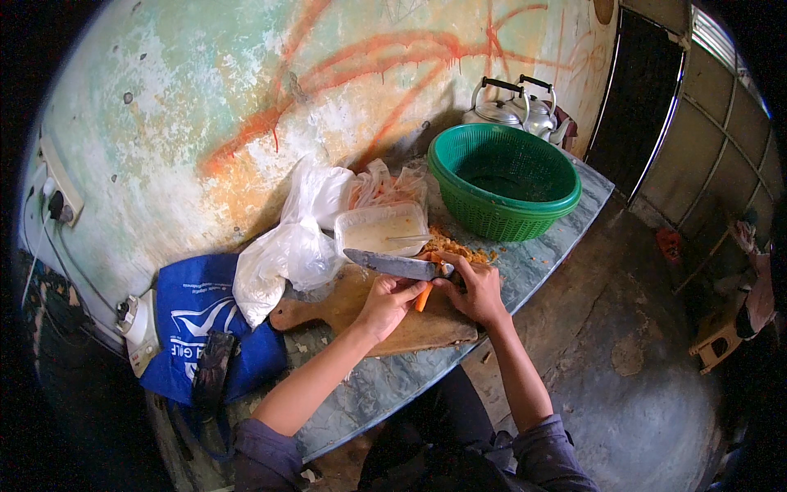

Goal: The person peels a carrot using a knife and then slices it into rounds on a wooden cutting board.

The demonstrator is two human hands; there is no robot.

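Observation:
Above the wooden cutting board [348, 307], my right hand [471, 287] is closed round the handle end of a large knife, its broad grey blade [384, 262] pointing left. My left hand [388, 305] is closed on an orange carrot [423, 297], whose lower end sticks out below the blade. The fingers of both hands nearly meet at the carrot. Just behind, on the table, lies a pile of orange-brown peelings or shreds [459, 246]. A clear plastic tub [381, 225] with pale, cloudy contents stands beyond the blade.
A green plastic basket [508, 215] stands at the back right, before two metal kettles [496, 113]. White-filled plastic bags [307, 246], a bag with orange pieces [389, 187] and a blue bag [197, 303] lie left and behind. The marbled tabletop [361, 402] ends near my body.

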